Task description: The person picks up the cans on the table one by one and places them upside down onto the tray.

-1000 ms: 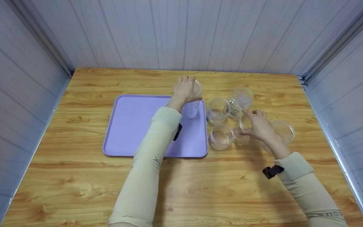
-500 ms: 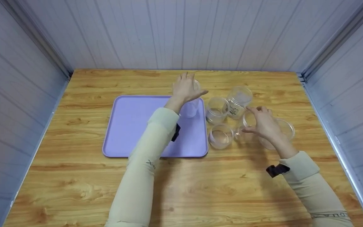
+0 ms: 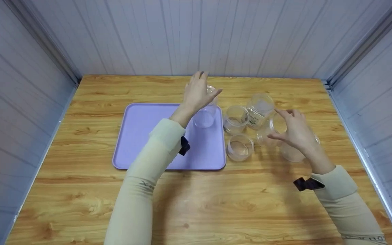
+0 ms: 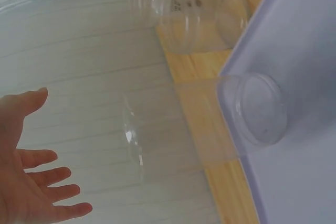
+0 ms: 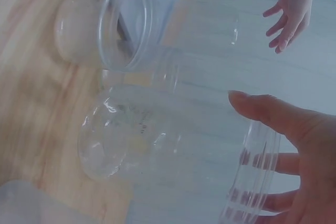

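My left hand point(image 3: 197, 93) has its fingers spread and thumb out, above a tall clear plastic jar point(image 3: 203, 118). That jar stands upright on the back right corner of the purple tray point(image 3: 148, 136). In the left wrist view the hand point(image 4: 31, 177) is apart from the jar point(image 4: 205, 124). My right hand point(image 3: 298, 132) holds another clear jar point(image 3: 265, 137) near its rim. Seen from the right wrist, the thumb point(image 5: 262, 111) is on one side of the rim point(image 5: 257, 166), with fingers showing through the clear plastic; exact contact is hard to see.
Two clear jars point(image 3: 235, 119) point(image 3: 239, 148) stand beside the tray's right edge. Behind them is a clear jar with dark print point(image 3: 260, 110). Another clear container point(image 3: 293, 153) is partly hidden under my right hand. The wooden table point(image 3: 196, 204) meets white panel walls point(image 3: 196, 37).
My left hand has let go of the jar on the tray, opened, and moved up and back. My right hand has shifted right and slightly back, carrying its jar along.
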`<state>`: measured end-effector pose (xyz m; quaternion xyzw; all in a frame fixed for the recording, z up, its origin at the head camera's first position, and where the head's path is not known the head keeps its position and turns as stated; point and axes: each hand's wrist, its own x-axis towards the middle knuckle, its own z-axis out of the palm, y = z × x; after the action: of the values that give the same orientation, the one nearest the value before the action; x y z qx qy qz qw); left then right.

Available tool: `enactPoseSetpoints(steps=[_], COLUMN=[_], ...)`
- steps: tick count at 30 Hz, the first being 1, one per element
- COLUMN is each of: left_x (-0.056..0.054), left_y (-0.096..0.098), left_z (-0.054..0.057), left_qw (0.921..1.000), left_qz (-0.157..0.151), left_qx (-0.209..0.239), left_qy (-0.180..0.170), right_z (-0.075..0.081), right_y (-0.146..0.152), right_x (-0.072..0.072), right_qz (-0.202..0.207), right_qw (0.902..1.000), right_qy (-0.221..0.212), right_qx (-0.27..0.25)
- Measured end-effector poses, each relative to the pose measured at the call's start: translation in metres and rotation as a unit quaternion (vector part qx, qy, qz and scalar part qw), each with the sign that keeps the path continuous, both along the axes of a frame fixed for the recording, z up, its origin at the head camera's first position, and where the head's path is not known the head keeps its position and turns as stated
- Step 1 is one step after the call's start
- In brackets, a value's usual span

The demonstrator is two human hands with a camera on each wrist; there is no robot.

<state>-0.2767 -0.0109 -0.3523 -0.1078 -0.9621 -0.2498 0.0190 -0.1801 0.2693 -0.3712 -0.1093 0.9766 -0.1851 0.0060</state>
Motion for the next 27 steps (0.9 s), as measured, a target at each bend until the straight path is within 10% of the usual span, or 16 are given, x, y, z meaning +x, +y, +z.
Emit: enactPoseSetpoints(steps=[13, 27], left_x=[0.033, 0.068], left_y=[-0.004, -0.008], left_z=[0.013, 0.005], left_qw=[0.9924, 0.9642], left_qz=[-0.017, -0.039], left_qx=[0.1, 0.238], left_qy=[0.07, 0.11], right_z=[0.005, -0.006], right_y=[-0.01, -0.03], right_x=[0.013, 0.024], right_qz=[-0.027, -0.043], right_qw=[0.991, 0.9472], right_qy=[0.087, 0.172], right_qx=[-0.098, -0.267])
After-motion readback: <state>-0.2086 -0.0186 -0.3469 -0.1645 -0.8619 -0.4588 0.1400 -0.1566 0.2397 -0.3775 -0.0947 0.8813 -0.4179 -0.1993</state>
